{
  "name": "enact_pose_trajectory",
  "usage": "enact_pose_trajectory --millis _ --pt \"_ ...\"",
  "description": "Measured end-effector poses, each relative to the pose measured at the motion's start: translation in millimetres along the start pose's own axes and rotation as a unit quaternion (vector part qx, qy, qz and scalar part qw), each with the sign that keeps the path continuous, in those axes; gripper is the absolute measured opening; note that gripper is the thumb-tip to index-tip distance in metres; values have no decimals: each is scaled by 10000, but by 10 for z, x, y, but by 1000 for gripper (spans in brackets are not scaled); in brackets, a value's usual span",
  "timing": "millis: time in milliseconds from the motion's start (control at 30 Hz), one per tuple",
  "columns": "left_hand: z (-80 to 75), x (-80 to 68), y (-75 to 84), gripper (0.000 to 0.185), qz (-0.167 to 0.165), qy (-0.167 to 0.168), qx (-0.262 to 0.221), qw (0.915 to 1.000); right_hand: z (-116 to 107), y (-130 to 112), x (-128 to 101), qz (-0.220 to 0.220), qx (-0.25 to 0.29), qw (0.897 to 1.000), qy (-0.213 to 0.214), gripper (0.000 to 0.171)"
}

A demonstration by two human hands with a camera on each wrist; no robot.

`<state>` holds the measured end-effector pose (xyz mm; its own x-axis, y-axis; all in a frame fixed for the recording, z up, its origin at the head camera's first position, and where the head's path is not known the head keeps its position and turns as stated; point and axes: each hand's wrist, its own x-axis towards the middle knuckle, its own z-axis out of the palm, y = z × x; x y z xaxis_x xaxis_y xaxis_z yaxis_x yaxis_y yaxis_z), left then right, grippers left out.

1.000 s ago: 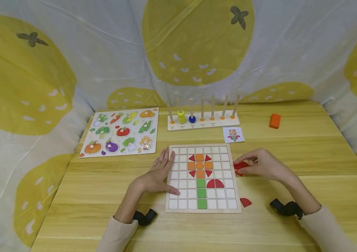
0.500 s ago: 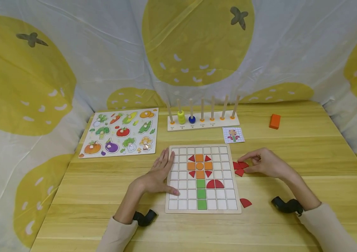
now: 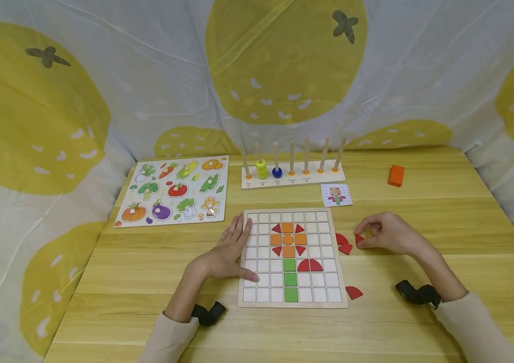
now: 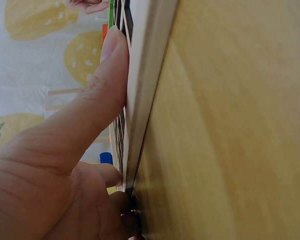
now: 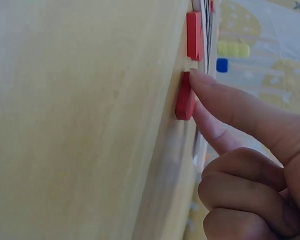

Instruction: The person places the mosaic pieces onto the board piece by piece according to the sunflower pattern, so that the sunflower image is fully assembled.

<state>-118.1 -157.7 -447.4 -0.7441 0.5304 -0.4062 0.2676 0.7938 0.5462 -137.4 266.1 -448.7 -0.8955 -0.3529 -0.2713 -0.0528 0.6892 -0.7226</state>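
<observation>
My left hand (image 3: 226, 256) rests on the left edge of a wooden grid board (image 3: 263, 303). Its fingers are spread, with the thumb (image 4: 107, 75) lying over the rim in the left wrist view. On the board, orange pieces (image 3: 287, 227), red triangles and green squares (image 3: 290, 279) form a flower, beside two red quarter circles (image 3: 309, 265). Right of the board, my right hand (image 3: 386, 233) pinches a red quarter-circle piece (image 5: 185, 97) between thumb and index finger, low at the tabletop. More red pieces (image 3: 344, 249) lie between it and the board.
A lone red quarter circle (image 3: 353, 292) lies near the board's lower right corner. Behind stand a peg rack (image 3: 293, 181) with yellow and blue beads, a small pattern card (image 3: 336, 194), a vegetable puzzle (image 3: 172, 191) and an orange block (image 3: 396, 175).
My right hand has drawn one red piece to the right, away from the red cluster beside the board. The left hand has stayed in place.
</observation>
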Motion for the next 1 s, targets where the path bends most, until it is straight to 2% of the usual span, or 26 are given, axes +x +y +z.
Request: enact_pose_trajectory --millis 100,267,500,733,1000 --pt "-2 -5 9 135 -20 -5 2 10000 -31 21 -17 -28 31 10000 -12 29" --pt "2 -5 16 136 -21 -12 -29 10000 -77 72 -32 -71 364 9985 -414 29" --pt "9 2 18 135 -23 -27 -7 10000 -134 109 -41 -55 235 9986 -464 35" --pt "4 4 18 135 -51 1 -59 10000 -203 165 -68 -223 469 9947 -891 32" --pt "1 1 19 135 -66 -4 -106 9999 -149 176 -19 -308 486 9945 -876 30"
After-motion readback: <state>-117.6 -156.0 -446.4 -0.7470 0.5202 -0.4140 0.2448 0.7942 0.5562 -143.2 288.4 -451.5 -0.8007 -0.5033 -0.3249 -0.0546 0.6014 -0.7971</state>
